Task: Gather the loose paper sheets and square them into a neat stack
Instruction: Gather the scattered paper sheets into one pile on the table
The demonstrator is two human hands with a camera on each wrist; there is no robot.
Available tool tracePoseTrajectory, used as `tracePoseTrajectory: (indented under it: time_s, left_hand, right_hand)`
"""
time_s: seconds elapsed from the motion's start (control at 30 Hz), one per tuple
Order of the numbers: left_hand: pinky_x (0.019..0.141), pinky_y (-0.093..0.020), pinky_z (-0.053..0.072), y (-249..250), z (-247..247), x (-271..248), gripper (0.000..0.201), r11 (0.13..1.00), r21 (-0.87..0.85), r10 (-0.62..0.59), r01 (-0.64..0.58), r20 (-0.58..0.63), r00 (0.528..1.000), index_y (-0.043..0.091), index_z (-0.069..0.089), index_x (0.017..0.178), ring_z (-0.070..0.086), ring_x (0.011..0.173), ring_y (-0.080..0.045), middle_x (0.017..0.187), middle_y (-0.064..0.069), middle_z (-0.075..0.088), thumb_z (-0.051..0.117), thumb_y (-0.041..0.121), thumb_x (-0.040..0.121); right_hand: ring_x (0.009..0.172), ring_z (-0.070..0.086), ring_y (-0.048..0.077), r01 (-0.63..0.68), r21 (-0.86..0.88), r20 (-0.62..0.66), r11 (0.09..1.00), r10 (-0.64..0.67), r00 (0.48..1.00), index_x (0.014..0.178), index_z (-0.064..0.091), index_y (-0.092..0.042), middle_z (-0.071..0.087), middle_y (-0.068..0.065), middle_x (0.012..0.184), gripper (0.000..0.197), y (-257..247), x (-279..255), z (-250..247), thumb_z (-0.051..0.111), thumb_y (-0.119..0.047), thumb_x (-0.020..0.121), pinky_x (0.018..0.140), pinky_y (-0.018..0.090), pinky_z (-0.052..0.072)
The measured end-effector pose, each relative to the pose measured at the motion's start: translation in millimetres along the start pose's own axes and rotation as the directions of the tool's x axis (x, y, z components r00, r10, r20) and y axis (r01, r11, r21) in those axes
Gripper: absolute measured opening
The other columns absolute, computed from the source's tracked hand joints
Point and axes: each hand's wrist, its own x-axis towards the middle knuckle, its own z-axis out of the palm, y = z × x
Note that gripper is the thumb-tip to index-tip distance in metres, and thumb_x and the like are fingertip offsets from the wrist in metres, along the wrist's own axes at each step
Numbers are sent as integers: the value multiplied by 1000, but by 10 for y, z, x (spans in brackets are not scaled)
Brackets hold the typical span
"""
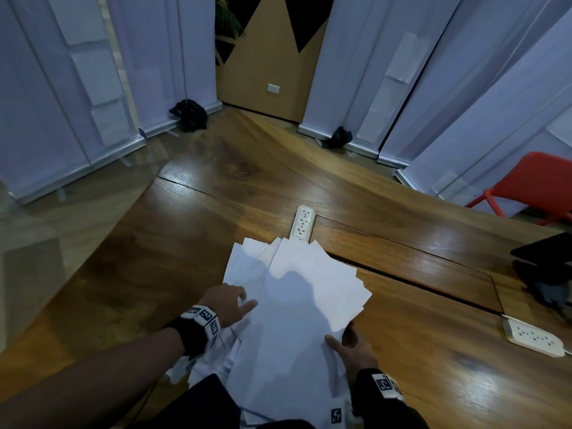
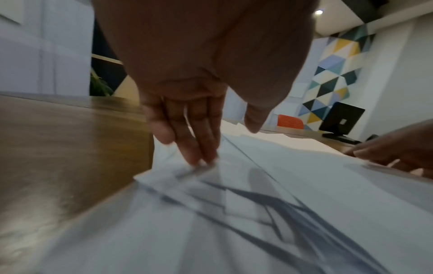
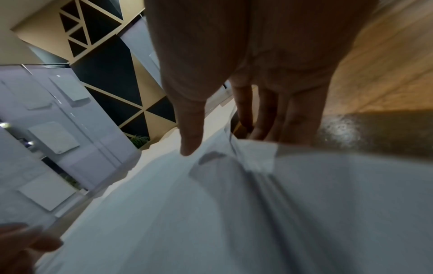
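A: While the paper sheets are lying fanned out in a loose, overlapping pile on the wooden table, where exactly are they sitting?

B: They are spreading from the near edge, in front of the person, up toward a white power strip set in the tabletop — the far corners are covering its near end. The edges are pointing several ways, so nothing is lining up.

A: What is the left hand doing?

B: It is resting on the pile's left side with straight fingers held together, their tips pressing down on a sheet, the thumb stretched out over the paper.

A: And the right hand?

B: It is working at the right edge — in the right wrist view the thumb is lying on top of the sheets while the fingers are reaching down past the edge; whether they are gripping the paper from below cannot be told.

A: What is sitting farther out?

B: A second power strip is lying to the right, a dark object is resting at the table's right edge, a red chair is standing beyond it, and white banners are standing round the table.
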Motion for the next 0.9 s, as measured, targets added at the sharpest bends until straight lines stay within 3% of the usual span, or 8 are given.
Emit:
tracePoseTrajectory:
  time_s: [0.1, 0.17, 0.3, 0.47, 0.53, 0.63, 0.77, 0.9]
  left_hand:
    - [106, -40, 40, -90, -36, 36, 68, 998, -2, -55, 55, -103, 993, 21, 46, 133, 48, 125, -24, 137, -4, 53, 42, 66, 83]
    - [111, -45, 33, -97, -43, 54, 80, 991, 9, -135, 135, -27, 990, 19, 34, 141, 33, 136, -30, 150, -7, 37, 39, 70, 81]
    - [106, -45, 36, 39, 103, -63, 81, 990, 90, -116, 110, 73, 991, 14, 38, 136, 35, 134, -32, 149, -12, 36, 33, 73, 81]
    - [92, -39, 44, -83, 8, -84, 78, 976, 78, -206, 204, 18, 978, 11, 57, 113, 55, 111, -30, 124, -13, 58, 21, 74, 83]
    - [91, -39, 46, -115, -87, -17, 77, 952, -59, -300, 299, -4, 954, 9, 49, 122, 57, 111, -31, 127, -15, 58, 31, 72, 83]
    - [101, -42, 41, -70, -162, 69, 89, 895, -174, -403, 411, 80, 912, 5, 30, 140, 48, 127, -35, 143, -18, 43, 42, 70, 81]
    - [109, -43, 36, 115, -173, 235, 97, 882, -305, -303, 359, 216, 928, 5, 28, 144, 40, 134, -32, 151, -15, 33, 47, 73, 76]
    - [113, -44, 32, 103, -307, 252, 94, 809, -433, -389, 398, 112, 914, 5, 22, 147, 32, 140, -33, 155, -15, 25, 51, 65, 80]
  right_hand:
    - [99, 65, 31, 0, 38, 40, 999, -2, 999, 126, 53, -27, 67, 6, 116, 72, 9, 0, -21, 76, -56, 64, 84, 43, 56]
    - [94, 65, 28, -2, 54, 60, 999, -1, 998, 122, 55, -25, 68, 5, 113, 67, -13, -16, -12, 76, -52, 66, 84, 45, 57]
    - [108, 61, 28, 34, -2, 114, 999, -34, 993, 117, 53, -27, 64, -3, 109, 101, -8, -59, 73, 65, -84, 34, 89, 34, 48]
    - [116, 59, 33, 9, -118, -41, 993, -14, 999, 128, 53, -21, 64, 10, 125, 67, -1, 22, 119, 65, -60, 74, 96, 38, 46]
    - [112, 60, 35, -17, -115, -125, 993, 3, 992, 125, 57, -19, 66, 13, 121, 64, -42, 100, 109, 63, -60, 76, 94, 40, 48]
    - [116, 57, 35, 31, -68, -93, 997, -37, 995, 133, 50, -20, 61, 13, 129, 65, -130, 235, 151, 66, -50, 78, 97, 41, 47]
    - [128, 48, 35, 128, -35, 8, 991, -128, 992, 148, 27, -30, 45, 10, 144, 87, -286, 278, 228, 70, -48, 75, 105, 46, 41]
    - [130, 44, 41, -5, -3, -180, 1000, 4, 984, 148, 24, -25, 42, 17, 146, 88, -159, 285, 98, 69, -47, 75, 107, 51, 39]
